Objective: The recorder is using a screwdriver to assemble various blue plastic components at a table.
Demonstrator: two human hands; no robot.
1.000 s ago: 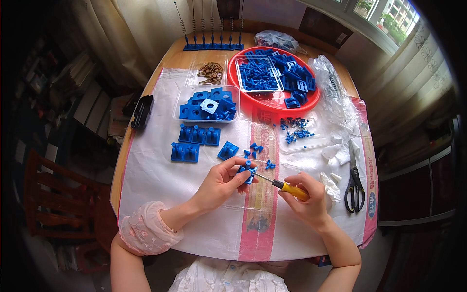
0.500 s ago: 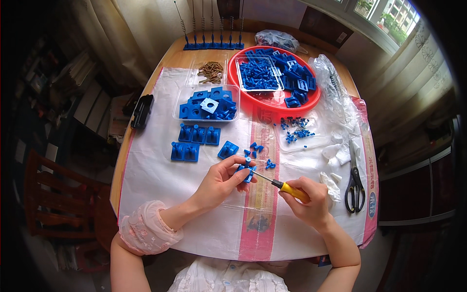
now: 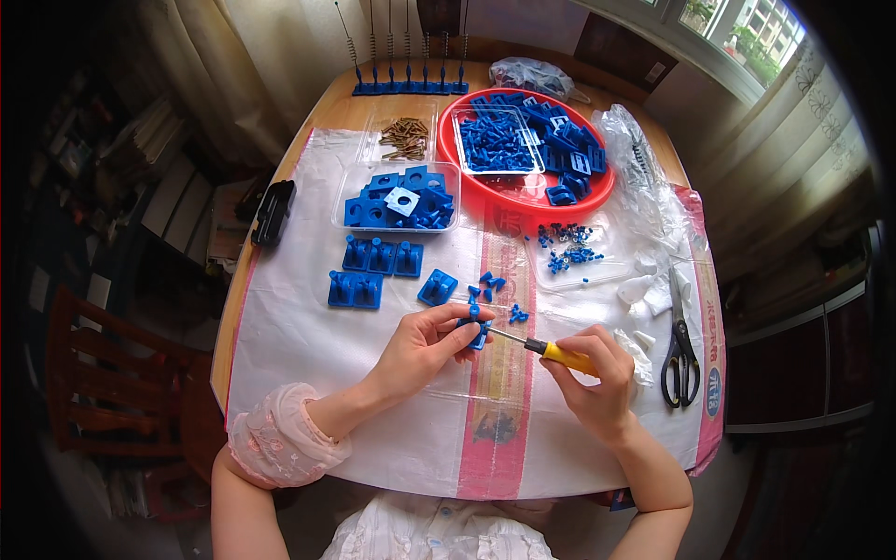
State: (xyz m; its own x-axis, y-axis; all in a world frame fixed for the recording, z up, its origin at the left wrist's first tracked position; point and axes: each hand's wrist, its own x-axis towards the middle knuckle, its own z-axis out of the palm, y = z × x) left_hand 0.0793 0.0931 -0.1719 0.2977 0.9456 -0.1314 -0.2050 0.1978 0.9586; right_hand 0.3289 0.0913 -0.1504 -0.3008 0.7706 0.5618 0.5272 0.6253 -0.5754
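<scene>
Hands above white-sheeted round table

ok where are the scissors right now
In the head view the scissors lie on the table's right side, just right of the right hand, below some small white pieces.

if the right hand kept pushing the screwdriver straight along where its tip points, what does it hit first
Most likely the small blue part pinched in the left hand. The right hand aims the yellow-handled screwdriver up and left, its tip at that part, though actual contact is hard to confirm.
</scene>
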